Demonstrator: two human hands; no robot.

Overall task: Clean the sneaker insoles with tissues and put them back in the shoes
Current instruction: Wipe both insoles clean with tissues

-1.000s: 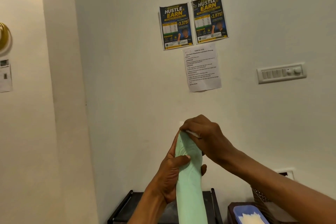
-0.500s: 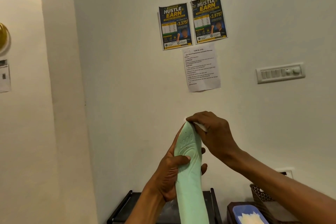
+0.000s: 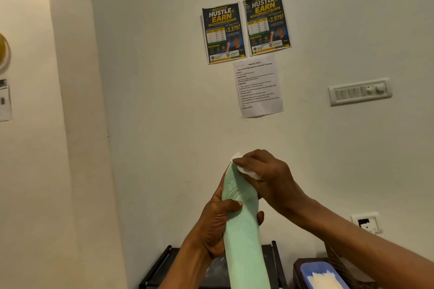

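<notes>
Apparently the cleaning is only partway: the left hand [image 3: 217, 225] is gripping the mint-green insole [image 3: 244, 244] upright before the wall [image 3: 164, 105], thumb across it, while the right hand [image 3: 272, 178] is pinching a crumpled white tissue [image 3: 246, 169] against its rounded top. The smooth foam is showing moulded curved ridges. No shoe is showing; refitting is waiting.

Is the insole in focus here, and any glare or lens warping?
Head view: the green insole, the left hand gripping it and the right hand pinching the tissue look fairly sharp; light is soft and dim, no glare, warmer on the left wall; the wall corner leans from wide-angle distortion; small print on the task sheet is too soft to read.
</notes>
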